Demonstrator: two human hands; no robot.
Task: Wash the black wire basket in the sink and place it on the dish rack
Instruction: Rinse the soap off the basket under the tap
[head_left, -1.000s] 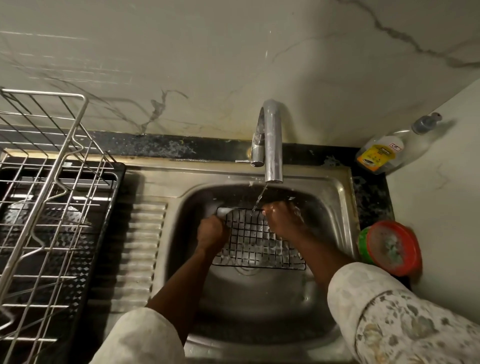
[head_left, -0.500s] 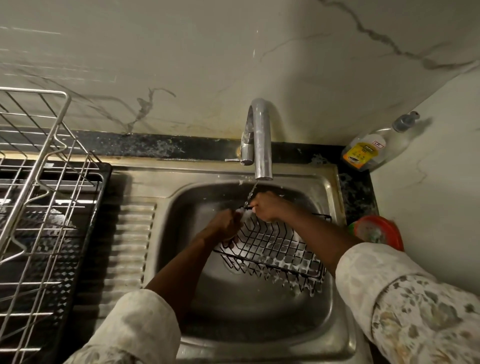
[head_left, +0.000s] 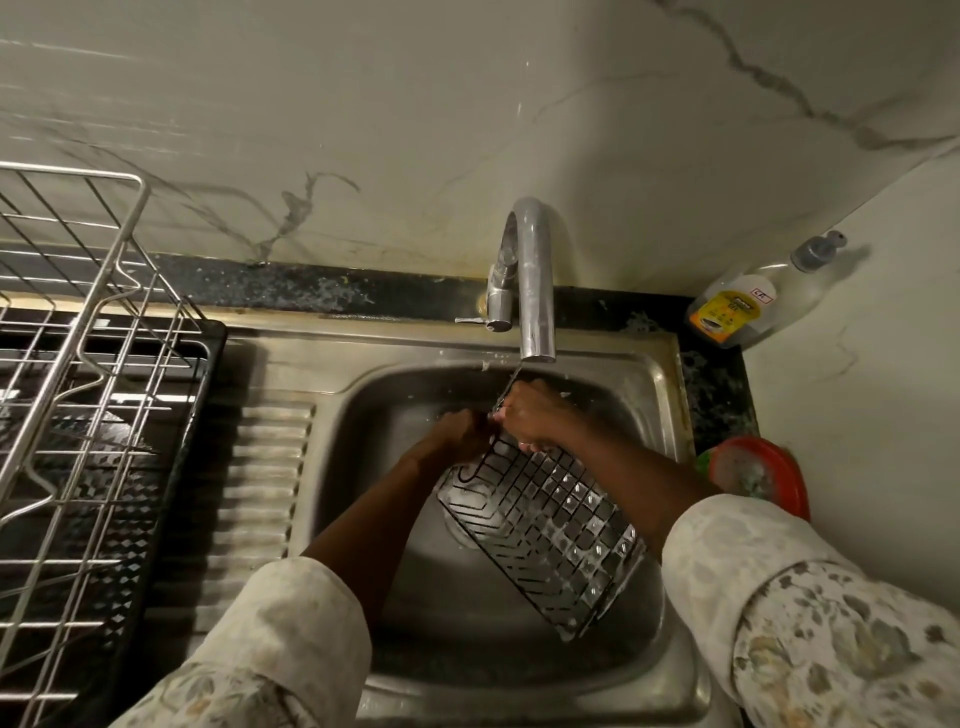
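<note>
Wire basket (head_left: 550, 525): tilted in the sink (head_left: 660, 395) (soapy), top end under the tap (head_left: 532, 291). Left hand (head_left: 460, 434) and right hand (head_left: 527, 413) curl round that end. Dish rack (head_left: 93, 395): beside the sink's left edge.

Basket (head_left: 545, 525) in sink (head_left: 363, 410); dish rack (head_left: 88, 395) left

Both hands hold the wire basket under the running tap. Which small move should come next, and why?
Probably draw the black wire basket up so its lower end passes under the faucet. The stream lands on the top edge, where the left hand and right hand grip it, while white foam clings to the lower grid.
</note>
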